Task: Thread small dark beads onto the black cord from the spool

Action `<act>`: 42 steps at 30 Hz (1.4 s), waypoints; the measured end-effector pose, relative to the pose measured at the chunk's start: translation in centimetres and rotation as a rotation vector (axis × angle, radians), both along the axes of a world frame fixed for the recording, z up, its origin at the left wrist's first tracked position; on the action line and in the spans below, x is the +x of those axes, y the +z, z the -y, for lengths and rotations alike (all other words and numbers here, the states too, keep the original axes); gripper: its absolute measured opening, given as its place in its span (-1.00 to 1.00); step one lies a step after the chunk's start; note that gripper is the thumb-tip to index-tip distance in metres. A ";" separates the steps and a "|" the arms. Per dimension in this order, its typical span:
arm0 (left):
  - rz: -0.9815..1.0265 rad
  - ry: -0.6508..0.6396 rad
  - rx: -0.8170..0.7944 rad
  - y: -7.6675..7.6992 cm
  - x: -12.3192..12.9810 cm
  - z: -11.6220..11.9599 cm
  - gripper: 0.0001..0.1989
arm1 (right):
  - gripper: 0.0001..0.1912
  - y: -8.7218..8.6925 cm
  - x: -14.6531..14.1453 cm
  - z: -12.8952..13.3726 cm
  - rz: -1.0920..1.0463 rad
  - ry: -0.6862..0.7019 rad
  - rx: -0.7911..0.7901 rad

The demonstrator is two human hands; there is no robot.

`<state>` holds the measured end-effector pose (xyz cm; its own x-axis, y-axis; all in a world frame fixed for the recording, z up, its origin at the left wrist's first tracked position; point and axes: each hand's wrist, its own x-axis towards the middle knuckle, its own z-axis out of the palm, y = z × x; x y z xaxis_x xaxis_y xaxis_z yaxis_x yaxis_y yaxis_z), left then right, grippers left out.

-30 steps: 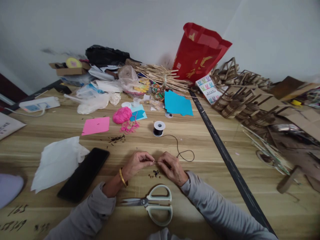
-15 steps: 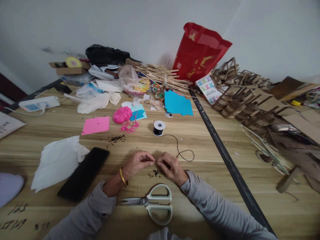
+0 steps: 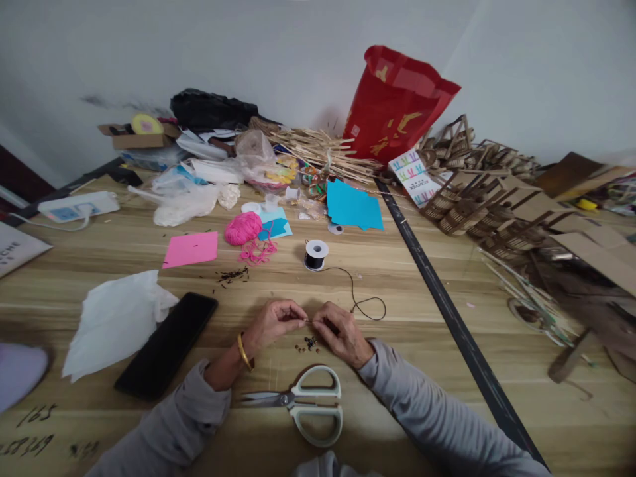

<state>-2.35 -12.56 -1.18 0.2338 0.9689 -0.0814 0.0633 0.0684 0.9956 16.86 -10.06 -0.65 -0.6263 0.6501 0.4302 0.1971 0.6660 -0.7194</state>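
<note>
My left hand (image 3: 279, 323), with a gold bangle at its wrist, is closed in a pinch. What sits between its fingertips is too small to make out. Almost touching it, my right hand (image 3: 340, 333) pinches the black cord (image 3: 368, 317), whose held end is mostly hidden by the fingers. That cord loops across the table from a white spool (image 3: 317, 255) wound with black. Just below the fingertips lie several small dark and gold beads (image 3: 310, 343). Scissors (image 3: 298, 401) with pale handles rest nearer my body, blades pointing left.
Left of my hands are a black phone (image 3: 169, 344) and white tissue (image 3: 112, 324). Farther back lie a pink card (image 3: 191, 249), pink yarn (image 3: 243, 228), short black pieces (image 3: 232, 275) and blue sheets (image 3: 354, 205). Small woven baskets (image 3: 457, 215) and a red bag (image 3: 397, 109) stand behind.
</note>
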 end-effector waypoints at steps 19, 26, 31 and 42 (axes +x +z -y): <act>-0.005 -0.011 -0.005 0.2 0.2 0.0 -0.88 | -0.86 0.0 0.0 0.0 -0.001 -0.002 0.003; -0.004 -0.013 -0.010 0.2 0.1 0.0 -0.90 | -0.85 -0.1 0.1 0.0 0.015 0.003 -0.005; -0.005 -0.008 -0.011 0.2 0.1 0.0 -0.90 | -0.84 -0.1 0.1 0.0 0.013 0.000 0.009; -0.019 -0.005 0.000 0.3 0.1 0.0 -0.90 | -0.86 -0.3 0.1 -0.1 0.011 -0.005 -0.001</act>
<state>-2.23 -12.61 -0.84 0.2371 0.9676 -0.0862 0.0820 0.0685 0.9943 16.92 -10.01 -0.92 -0.6280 0.6533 0.4229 0.2079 0.6645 -0.7178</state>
